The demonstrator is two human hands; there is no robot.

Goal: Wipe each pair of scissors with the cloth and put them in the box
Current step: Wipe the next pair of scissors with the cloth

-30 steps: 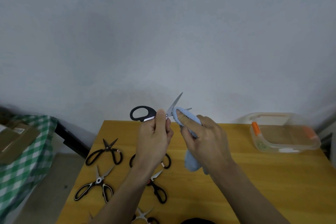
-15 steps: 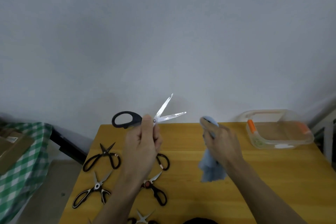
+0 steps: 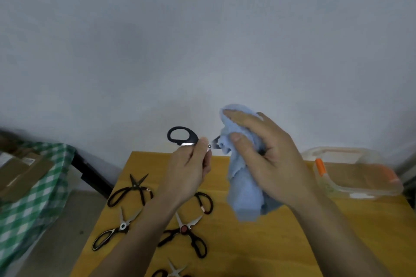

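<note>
Wiping step: our left hand (image 3: pixel 189 171) grips the black-handled scissors (image 3: pixel 183 136) above the surface (image 3: pixel 281 243), while right-hand fingers (image 3: pixel 242 119) fold the cloth (image 3: pixel 245 186) round the blades. Next, we judge, a stroke along the blades, then the box (image 3: pixel 358 175), far right.

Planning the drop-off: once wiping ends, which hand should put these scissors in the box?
Left hand: it already grips the scissors. The right hand, nearer the box, holds the cloth.

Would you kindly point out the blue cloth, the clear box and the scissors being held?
blue cloth (image 3: pixel 245 193): head view, hanging lower fold.
clear box (image 3: pixel 369 194): head view, front wall.
held scissors (image 3: pixel 180 136): head view, black handle loop.
</note>
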